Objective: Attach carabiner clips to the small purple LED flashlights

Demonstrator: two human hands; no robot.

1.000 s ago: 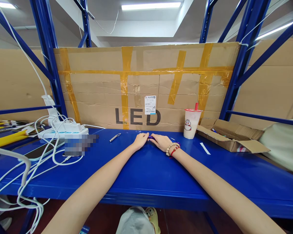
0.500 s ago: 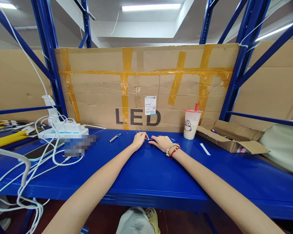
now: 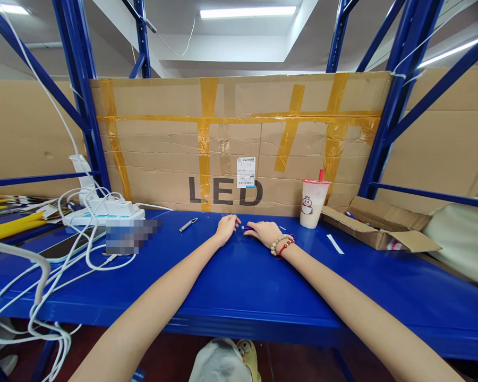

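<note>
On the blue shelf top, my right hand (image 3: pixel 264 233) is closed round a slim blue pen (image 3: pixel 247 228). The pen's pale tip end sticks out past the fingertips toward my left hand. My left hand (image 3: pixel 226 230) rests a short gap to the left, its fingers curled and pressed together. Whatever may be inside those fingers is hidden. Just behind my right hand shows another slim blue piece (image 3: pixel 286 231), partly covered; I cannot tell if it belongs to the same pen. A slim grey metal tool (image 3: pixel 188 225) with a looped end lies left of my left hand.
A lidded milky drink cup (image 3: pixel 314 204) with a red straw stands right of my hands. Beside it are a white strip (image 3: pixel 335 244) and an open cardboard box (image 3: pixel 376 225). Leftward lie a power strip (image 3: pixel 115 212), tangled white cables and a phone (image 3: pixel 66 246). Cardboard (image 3: pixel 163 159) walls the back.
My left fingers have come slightly away from the pen's tip end, widening the gap between the hands. My right hand has hardly moved.
</note>
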